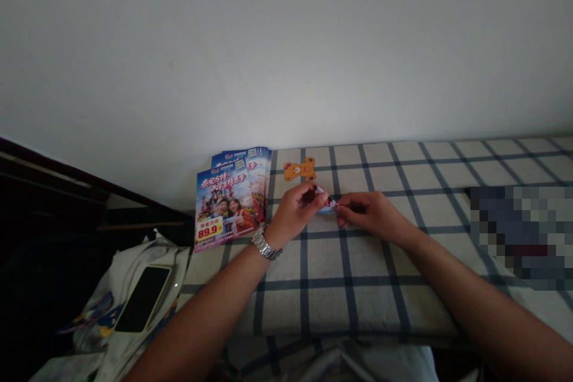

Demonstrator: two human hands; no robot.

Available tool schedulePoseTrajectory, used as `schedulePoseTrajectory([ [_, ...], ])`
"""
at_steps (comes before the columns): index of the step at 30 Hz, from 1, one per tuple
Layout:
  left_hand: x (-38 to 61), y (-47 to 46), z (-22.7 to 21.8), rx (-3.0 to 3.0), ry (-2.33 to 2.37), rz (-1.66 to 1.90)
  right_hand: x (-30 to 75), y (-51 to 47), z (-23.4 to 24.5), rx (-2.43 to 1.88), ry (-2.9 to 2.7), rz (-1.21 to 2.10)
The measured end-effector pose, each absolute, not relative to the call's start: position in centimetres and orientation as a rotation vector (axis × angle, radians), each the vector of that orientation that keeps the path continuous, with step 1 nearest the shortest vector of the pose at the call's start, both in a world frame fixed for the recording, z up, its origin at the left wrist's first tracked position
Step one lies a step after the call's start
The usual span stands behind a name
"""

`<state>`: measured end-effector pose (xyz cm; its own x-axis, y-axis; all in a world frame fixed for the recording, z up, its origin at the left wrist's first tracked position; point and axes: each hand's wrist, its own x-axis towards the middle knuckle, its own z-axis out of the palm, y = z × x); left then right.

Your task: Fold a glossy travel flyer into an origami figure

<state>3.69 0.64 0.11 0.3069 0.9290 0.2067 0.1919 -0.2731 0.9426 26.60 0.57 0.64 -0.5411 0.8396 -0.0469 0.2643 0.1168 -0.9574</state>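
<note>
Between my two hands is a small piece of folded printed paper (329, 205), blue, white and red. My left hand (299, 206), with a metal watch (266, 243) on its wrist, pinches the paper's left side between thumb and fingers. At the paper's right corner, my right hand (364, 212) closes its thumb and fingertips on it. The fingers cover much of the paper, so its full shape is hidden. A stack of printed flyers (230, 203) in similar colours lies just left of my left hand.
A checked cloth (322, 268) covers the table, and an orange bear figure (299, 169) lies behind my hands. At lower left a phone (143, 298) rests on white fabric (172, 253). A blurred-out dark item (523, 233) is at right. The wall (286, 48) stands behind the table.
</note>
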Motion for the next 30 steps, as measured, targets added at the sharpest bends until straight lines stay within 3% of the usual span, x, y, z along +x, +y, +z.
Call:
schedulePoseTrajectory([
  [10,4.0,0.3,0.4,1.623,1.002,1.104,26.7,0.7,1.3,-1.072,-2.097,1.02],
  [30,4.0,0.3,0.4,1.91,1.072,0.998,26.7,1.3,0.0,-1.105,-2.042,0.937],
])
